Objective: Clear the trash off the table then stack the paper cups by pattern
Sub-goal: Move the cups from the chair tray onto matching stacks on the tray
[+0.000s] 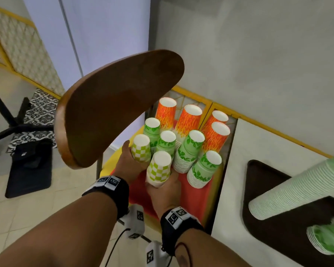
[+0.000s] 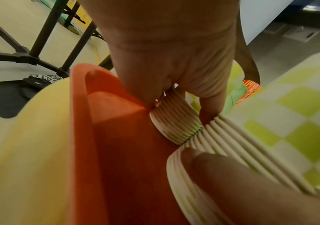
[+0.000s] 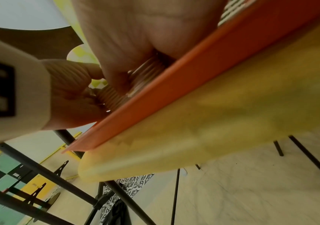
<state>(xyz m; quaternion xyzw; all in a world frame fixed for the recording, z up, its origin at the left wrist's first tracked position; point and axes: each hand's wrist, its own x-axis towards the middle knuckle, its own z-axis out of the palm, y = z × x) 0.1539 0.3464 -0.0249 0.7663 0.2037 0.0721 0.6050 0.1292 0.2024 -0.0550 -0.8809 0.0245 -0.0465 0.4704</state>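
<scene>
Stacking step: the left hand holds one checked stack, the right hand another checked stack, fingers curled around each. Next they probably should be joined together.

green cup stacks cut by right edge | chair seat mostly hidden

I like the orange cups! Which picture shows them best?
The head view: all four orange cup stacks stand upside down behind the green ones. The left wrist view shows only an orange sliver. The right wrist view shows none.
</scene>
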